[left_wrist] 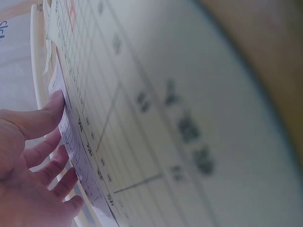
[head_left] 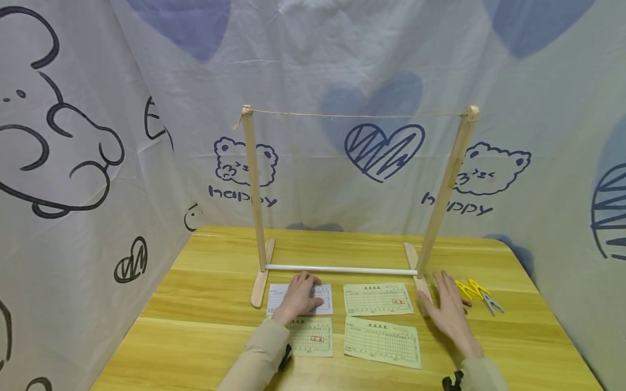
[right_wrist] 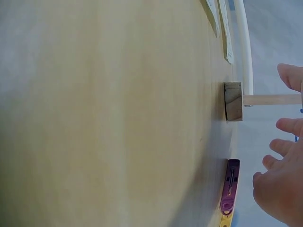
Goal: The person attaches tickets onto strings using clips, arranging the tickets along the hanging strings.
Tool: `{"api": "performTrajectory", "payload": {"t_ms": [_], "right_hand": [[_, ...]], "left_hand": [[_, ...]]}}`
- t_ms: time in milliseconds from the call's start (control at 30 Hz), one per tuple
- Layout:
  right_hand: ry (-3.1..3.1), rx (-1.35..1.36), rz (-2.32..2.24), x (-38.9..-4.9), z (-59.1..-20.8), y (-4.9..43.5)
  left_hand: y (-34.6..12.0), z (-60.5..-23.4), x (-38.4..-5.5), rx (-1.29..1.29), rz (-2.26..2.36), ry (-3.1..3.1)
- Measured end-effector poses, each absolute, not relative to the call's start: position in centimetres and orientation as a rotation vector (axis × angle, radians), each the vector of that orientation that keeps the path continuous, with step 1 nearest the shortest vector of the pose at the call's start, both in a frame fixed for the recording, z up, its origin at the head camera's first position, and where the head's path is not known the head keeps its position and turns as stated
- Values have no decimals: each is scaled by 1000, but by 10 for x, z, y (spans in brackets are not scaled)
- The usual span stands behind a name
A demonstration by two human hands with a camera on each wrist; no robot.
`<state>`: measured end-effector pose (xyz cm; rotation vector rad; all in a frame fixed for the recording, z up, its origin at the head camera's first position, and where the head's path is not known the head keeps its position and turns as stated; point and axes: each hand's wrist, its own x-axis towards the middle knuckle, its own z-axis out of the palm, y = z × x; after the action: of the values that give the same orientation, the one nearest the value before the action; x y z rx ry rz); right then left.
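Note:
My left hand [head_left: 299, 297] lies over a pale lilac-white printed slip [head_left: 276, 293], fingers spread and slightly bent. In the left wrist view, the thumb and fingertips of that hand [left_wrist: 33, 161] are right at the slip's surface [left_wrist: 78, 142]. Below it is a pale green form slip [head_left: 313, 345], partly covered by my sleeve. Two more green slips, an upper one [head_left: 374, 305] and a lower one [head_left: 381, 347], lie to the right. My right hand [head_left: 447, 309], fingers extended and holding nothing, is above the table between the stand's right foot [head_left: 421, 296] and some clothespins.
A wooden stand [head_left: 254, 190] with a string [head_left: 352, 115] across its top and a white rod [head_left: 342, 269] low down stands behind the slips. Yellow clothespins [head_left: 469, 289], a grey clothespin [head_left: 490, 304] and a dark purple-red clothespin [right_wrist: 230, 184] lie at the right. Printed cloth hangs around the table.

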<state>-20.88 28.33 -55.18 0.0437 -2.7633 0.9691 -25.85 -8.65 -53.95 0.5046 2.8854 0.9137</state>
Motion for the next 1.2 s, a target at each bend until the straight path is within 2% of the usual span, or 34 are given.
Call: {"api": "performTrajectory", "payload": {"t_ms": [600,1200], "right_hand": [[-2771,47,1018,-206,-553,283],[-2458,-212,1145,-198,-557,292]], "left_hand": [[-85,-537,-257,495,913,2887],[-82,-536,-264,359,904,2934]]}}
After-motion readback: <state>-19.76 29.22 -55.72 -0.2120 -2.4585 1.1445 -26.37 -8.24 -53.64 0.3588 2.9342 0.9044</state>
